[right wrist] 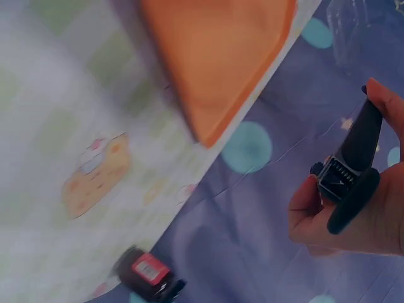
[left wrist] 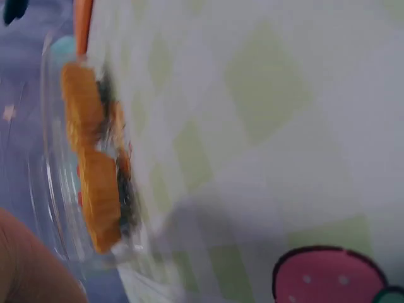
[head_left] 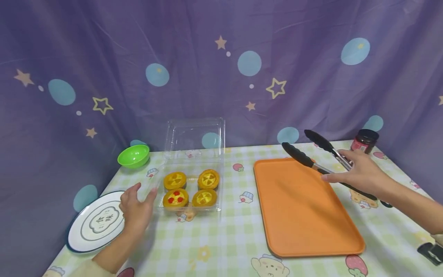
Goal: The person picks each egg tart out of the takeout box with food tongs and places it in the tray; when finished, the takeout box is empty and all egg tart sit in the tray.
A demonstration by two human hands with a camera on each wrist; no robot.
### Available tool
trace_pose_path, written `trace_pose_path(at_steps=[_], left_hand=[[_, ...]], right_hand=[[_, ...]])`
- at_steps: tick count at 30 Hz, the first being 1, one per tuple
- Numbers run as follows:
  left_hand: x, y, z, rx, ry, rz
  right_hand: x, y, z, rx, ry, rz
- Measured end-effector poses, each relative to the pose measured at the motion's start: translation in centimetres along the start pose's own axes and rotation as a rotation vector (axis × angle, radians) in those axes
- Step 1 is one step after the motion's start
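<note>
My right hand (head_left: 363,173) grips a pair of black-tipped tongs (head_left: 299,154) with metal arms, raised over the far right part of an orange tray (head_left: 308,215). The tongs' tips are spread apart and hold nothing. In the right wrist view, the fingers wrap the tongs' handle end (right wrist: 356,151). My left hand (head_left: 136,209), fingers spread and slightly bent, hovers at the left side of a clear plastic box (head_left: 220,192) with its lid raised. Whether it touches the box, I cannot tell. Several egg tarts (head_left: 204,198) sit inside, one tart (head_left: 175,198) topped with red pieces.
A white plate (head_left: 77,234) with a dark rim lies at the left edge, partly behind my left hand. Behind it stands a green bowl (head_left: 134,156). A dark jar (head_left: 366,139) with a red label stands at the back right. A black object (head_left: 430,253) lies near the right edge.
</note>
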State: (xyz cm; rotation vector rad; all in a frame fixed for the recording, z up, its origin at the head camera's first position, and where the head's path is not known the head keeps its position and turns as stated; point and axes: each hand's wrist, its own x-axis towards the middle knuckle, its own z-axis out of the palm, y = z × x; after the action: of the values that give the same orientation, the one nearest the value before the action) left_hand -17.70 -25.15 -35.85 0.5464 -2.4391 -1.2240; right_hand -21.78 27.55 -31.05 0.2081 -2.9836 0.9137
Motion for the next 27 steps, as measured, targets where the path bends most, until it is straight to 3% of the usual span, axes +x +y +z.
trace_pose_path(at_steps=[3,9,13,20,27], left_hand=[[0.9,-0.7,-0.3,-0.064,-0.074,-0.078],[1.8,-1.8,-0.7,-0.441,-0.219,-0.201],[2.3,-2.3,-1.1,-0.589,-0.284,-0.255],[2.8,-2.9,-1.7,-0.581,-0.356,-0.3],[3.0,-3.0,-2.0,-0.562,-0.382,-0.314]], right_hand=[[0.1,-1.2,0.4,-0.003,0.005,-0.043],[0.2,-2.7,1.0,-0.017,0.004,-0.086],[0.4,-3.5,1.3,-0.016,-0.008,-0.093],[1.1,-4.8,1.6,-0.006,-0.032,-0.112],[2.0,-6.4,2.2,0.01,-0.062,-0.152]])
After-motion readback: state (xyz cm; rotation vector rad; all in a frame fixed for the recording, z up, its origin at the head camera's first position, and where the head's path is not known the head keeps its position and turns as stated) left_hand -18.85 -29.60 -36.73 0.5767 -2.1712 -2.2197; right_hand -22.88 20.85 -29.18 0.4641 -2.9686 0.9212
